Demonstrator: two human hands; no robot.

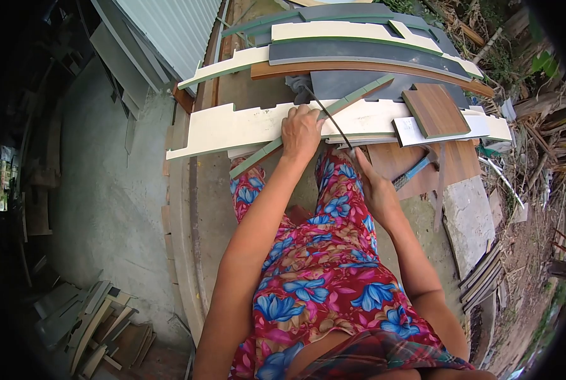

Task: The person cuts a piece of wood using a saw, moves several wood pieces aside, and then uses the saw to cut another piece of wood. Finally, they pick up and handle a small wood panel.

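My left hand presses a narrow green strip against a long cream board. The strip lies slantwise across the board, its lower left end near my knee. A thin dark blade crosses the strip just right of my left hand. Its lower end is in my right hand, whose fingers are wrapped round the handle; the handle itself is mostly hidden. Grey cloth lies by the blade's far end.
A hammer with a blue handle lies on a brown board right of my right hand. Brown and white panels overlap the cream board. More long boards lie beyond. Scrap wood is piled at lower left; debris lines the right.
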